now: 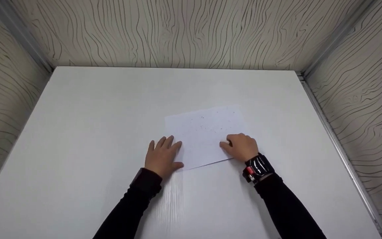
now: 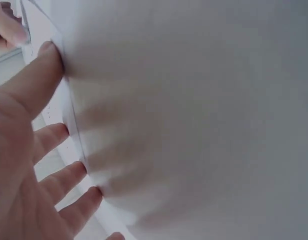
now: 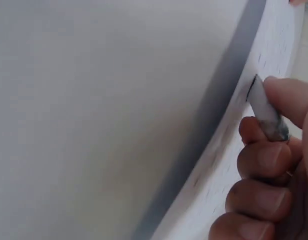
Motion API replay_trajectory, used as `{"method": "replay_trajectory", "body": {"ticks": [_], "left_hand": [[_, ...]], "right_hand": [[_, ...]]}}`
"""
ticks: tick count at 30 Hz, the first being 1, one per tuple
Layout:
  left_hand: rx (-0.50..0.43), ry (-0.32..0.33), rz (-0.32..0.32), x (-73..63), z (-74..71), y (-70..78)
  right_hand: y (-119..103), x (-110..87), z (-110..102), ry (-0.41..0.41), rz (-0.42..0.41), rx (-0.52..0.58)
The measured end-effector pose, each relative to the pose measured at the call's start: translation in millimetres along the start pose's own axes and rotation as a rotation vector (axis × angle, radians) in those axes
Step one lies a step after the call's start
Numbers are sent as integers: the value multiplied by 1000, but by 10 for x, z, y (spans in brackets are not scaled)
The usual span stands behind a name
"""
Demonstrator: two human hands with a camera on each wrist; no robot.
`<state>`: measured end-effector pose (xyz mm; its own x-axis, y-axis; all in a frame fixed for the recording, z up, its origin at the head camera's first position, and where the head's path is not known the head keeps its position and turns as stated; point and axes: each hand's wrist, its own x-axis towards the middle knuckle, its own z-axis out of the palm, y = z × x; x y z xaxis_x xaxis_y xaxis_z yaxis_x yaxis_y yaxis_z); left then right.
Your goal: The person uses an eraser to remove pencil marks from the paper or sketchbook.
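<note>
A white sheet of paper (image 1: 201, 141) lies slightly turned on the white table, with small dark specks scattered over its far half. My left hand (image 1: 162, 159) rests at the sheet's left edge, fingers spread and thumb near the lower left corner. Over the right part of the sheet, my right hand (image 1: 242, 147) pinches a small whitish eraser (image 3: 264, 107) between thumb and curled index finger. Dark smudges mark both ends of the eraser, and its tip touches or nearly touches the paper. In the head view the right hand hides it.
The white table (image 1: 95, 132) extends around the sheet on all sides. Wood-grain patterned panels (image 1: 177, 33) stand behind it and at both sides, with metal edging (image 1: 347, 159) along the right. A black band (image 1: 260, 166) wraps the right wrist.
</note>
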<state>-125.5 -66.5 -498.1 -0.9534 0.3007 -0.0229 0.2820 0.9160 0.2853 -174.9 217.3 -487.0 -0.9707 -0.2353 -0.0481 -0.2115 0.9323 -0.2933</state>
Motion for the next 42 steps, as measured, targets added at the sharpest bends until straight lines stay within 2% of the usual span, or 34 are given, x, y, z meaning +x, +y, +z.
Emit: {"method": "replay_trajectory", "body": {"ticks": [3,7,10,13,19,22,27,33,36,38,42], "left_hand": [[4,-15,-19,-8,-43,-92],[2,-41,-32,-16,-93,-194],[-6,-58,-37,-11,-127,-224],[-19,-73,-45,0,-139,-231],[-35,-75,-44,2,-152,-265],[-54,-80,-49,-19,-178,-300],[-97,-89,-69,-38,-215,-358],[-144,-102,-73,-52,-222,-426],[-179,-85,-79,-59,-230,-438],[-188,-51,-91,-68,-239,-433],[-179,42,-152,-65,-259,-400]], "right_hand": [[16,-9,-3,9,-8,7],[-79,-16,49,-38,-47,35],[-79,-1,43,-31,-23,32],[63,34,-21,-8,33,50],[478,119,-213,11,118,196],[667,138,-271,20,164,233],[932,114,-261,38,258,210],[1015,42,-262,4,323,139],[1010,22,-297,-44,334,135],[1008,3,-324,-65,339,130],[963,-55,-370,-33,305,105]]}}
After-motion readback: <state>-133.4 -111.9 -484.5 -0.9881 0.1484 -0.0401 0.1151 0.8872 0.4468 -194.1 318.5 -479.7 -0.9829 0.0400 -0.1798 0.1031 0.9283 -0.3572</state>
